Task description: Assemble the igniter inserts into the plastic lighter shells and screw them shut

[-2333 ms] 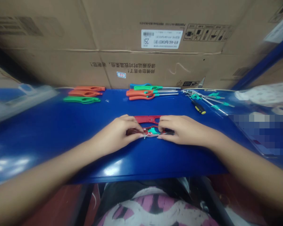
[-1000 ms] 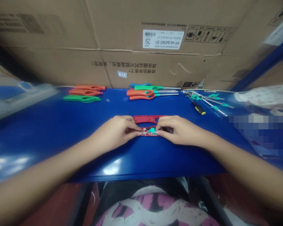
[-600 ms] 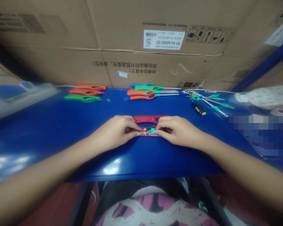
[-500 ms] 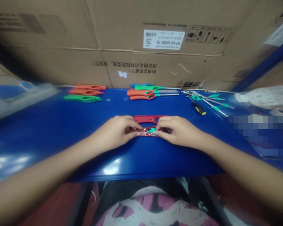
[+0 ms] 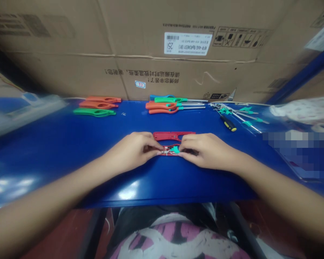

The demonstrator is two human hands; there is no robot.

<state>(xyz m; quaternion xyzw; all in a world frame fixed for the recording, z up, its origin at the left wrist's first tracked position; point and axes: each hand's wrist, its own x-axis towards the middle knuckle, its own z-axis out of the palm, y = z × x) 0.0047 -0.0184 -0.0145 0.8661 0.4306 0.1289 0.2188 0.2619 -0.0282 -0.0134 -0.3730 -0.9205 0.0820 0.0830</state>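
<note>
Both my hands rest on the blue table [image 5: 70, 144] over a red plastic shell half [image 5: 172, 150] that holds a small green part [image 5: 175, 149] and thin wires. My left hand [image 5: 132, 153] pinches the shell's left end with its fingers closed. My right hand [image 5: 205, 149] is closed on the right end, its fingertips at the green part. A second red shell half [image 5: 170, 135] lies flat just behind them, untouched.
Orange and green shell halves [image 5: 95, 107] lie at the back left. Assembled orange and green long-nosed lighters [image 5: 172, 104] lie at the back centre. A yellow-and-black screwdriver [image 5: 228, 123] and metal rods with green parts [image 5: 243, 114] lie at the back right. Cardboard boxes [image 5: 151, 50] wall the back.
My hands have stayed on the red shell half. The right fingertips have shifted slightly left, toward the green part. Nothing else has moved.
</note>
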